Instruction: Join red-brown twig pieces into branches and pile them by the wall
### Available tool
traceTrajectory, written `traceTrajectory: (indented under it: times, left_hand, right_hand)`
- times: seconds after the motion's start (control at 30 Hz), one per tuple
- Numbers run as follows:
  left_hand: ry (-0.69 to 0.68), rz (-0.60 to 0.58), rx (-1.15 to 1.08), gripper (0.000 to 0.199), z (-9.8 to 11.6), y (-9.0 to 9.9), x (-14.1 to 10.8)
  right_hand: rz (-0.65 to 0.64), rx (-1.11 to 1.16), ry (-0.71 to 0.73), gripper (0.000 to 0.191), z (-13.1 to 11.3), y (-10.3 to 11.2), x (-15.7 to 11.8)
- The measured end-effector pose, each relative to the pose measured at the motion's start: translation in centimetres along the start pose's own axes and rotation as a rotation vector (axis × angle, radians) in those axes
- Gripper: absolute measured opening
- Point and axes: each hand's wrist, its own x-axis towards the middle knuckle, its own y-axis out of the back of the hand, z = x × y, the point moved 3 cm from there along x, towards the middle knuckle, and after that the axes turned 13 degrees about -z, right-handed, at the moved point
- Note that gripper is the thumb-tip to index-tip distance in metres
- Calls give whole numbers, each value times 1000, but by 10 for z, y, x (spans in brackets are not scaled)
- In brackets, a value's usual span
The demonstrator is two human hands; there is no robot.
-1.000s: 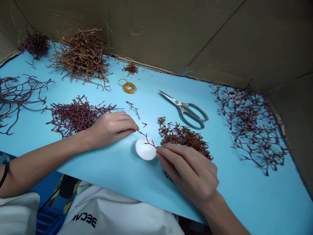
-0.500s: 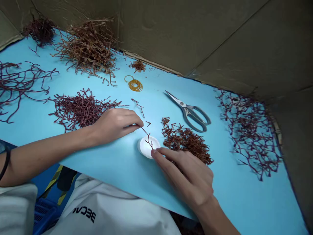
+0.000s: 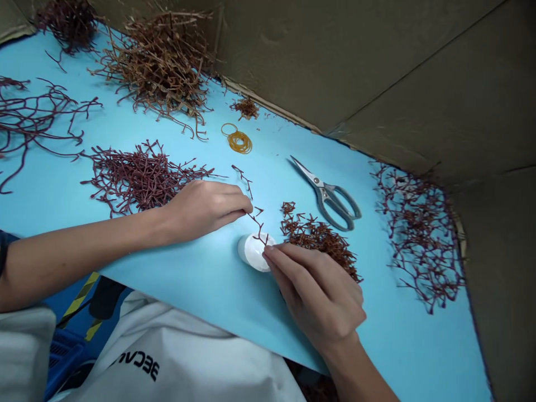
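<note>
A thin, dark red branching twig (image 3: 259,225) is held slantwise above a small white cup (image 3: 256,258). My left hand (image 3: 211,207) pinches its upper end between thumb and fingertips. At its lower end, the thumb and index finger of my right hand (image 3: 319,287) are closed; whether a separate small piece is also between them is hidden. White material shows in the cup, just below the twig. A small forked bit (image 3: 258,211) and another loose twig (image 3: 243,180) lie beyond my left fingertips. Beside my right hand is a heap of short reddish-brown pieces (image 3: 314,231).
Grey-handled scissors (image 3: 329,195) lie beyond the short pieces. Yellow rubber bands (image 3: 240,143) sit farther back. A dark red twig pile (image 3: 142,176) is behind my left forearm, a brown one (image 3: 163,64) at the back. Branched pieces (image 3: 421,229) spread at right, near the cardboard wall (image 3: 377,67).
The whole view has shifted and turned slightly. My right fingertips sit a little higher over the cup, and both hands still pinch at the twig's ends.
</note>
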Motion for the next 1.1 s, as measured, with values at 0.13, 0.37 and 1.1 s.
traceTrajectory:
  times: [0.13, 0.37, 1.1]
  left_hand:
    - [1, 2, 5, 19, -1, 0, 0]
    - [-52, 79, -39, 19, 7, 8, 1]
    - [-6, 8, -30, 21, 1, 12, 1]
  right_hand:
    - [21, -4, -41, 31, 0, 0, 4]
    - [34, -11, -50, 24, 0, 2, 9]
    - [-34, 41, -168, 21, 17, 5, 5]
